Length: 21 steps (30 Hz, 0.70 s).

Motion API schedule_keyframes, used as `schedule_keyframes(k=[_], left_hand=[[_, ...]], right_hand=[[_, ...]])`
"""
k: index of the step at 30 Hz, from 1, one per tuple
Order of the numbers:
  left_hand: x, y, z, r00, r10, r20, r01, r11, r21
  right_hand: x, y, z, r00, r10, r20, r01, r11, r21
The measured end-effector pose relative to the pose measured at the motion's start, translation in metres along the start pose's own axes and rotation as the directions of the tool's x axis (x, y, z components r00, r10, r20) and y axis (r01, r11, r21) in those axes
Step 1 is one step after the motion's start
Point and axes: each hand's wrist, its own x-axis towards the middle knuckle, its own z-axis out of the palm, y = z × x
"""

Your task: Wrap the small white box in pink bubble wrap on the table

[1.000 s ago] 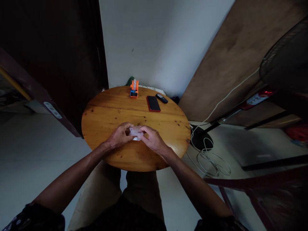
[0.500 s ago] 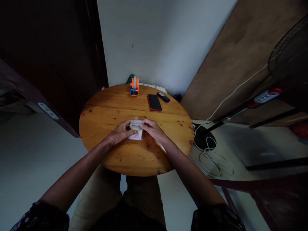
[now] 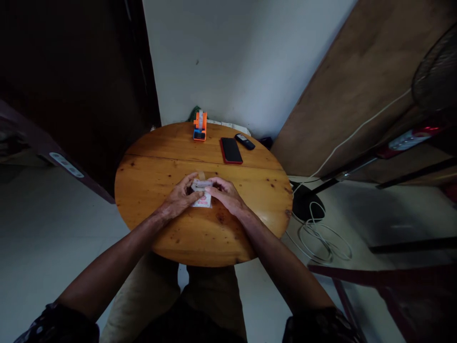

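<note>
A small white packet with red print and a clear plastic wrapper [image 3: 202, 199] lies between my hands on the round wooden table [image 3: 200, 238]. My left hand [image 3: 181, 195] grips its left side, thumb across the front and fingers behind. From the right, my right hand [image 3: 227, 194] holds the upper edge, its thumb pressing on the top near the left thumb. The wrapper's top looks folded and crumpled. A pale clear flap sticks out beyond the far edge. The packet's contents cannot be made out.
Toward the back stands an orange and blue tape dispenser [image 3: 200, 126]. A black phone with a red edge [image 3: 231, 150] lies right of it, beside a small dark handset [image 3: 244, 141]. On the floor at right are a fan base [image 3: 307, 202] and coiled white cable [image 3: 323, 238].
Both hands stay on the packet while its wrapper top is pressed flatter toward me. The fingertips have shifted slightly. My view has moved a little.
</note>
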Motion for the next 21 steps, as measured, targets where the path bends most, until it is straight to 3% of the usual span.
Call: schedule_keyframes(k=[5, 14, 19, 21], left_hand=[[0.001, -0.001, -0.003, 1.000, 0.007, -0.003, -0.007, 1.000, 0.012], [0.000, 0.001, -0.002, 1.000, 0.023, -0.002, -0.023, 1.000, 0.017], [0.002, 0.001, -0.002, 1.000, 0.005, -0.001, -0.005, 1.000, 0.002], [0.002, 0.001, -0.001, 1.000, 0.011, 0.009, -0.011, 1.000, 0.008]], right_hand=[[-0.002, 0.006, -0.003, 0.998, -0.055, 0.036, 0.058, 0.995, -0.083], [-0.005, 0.008, 0.002, 0.979, -0.201, -0.019, 0.185, 0.931, -0.315], [-0.008, 0.000, 0.005, 0.957, -0.283, -0.064, 0.245, 0.905, -0.347], [-0.005, -0.002, 0.005, 0.963, -0.260, -0.075, 0.225, 0.924, -0.308]])
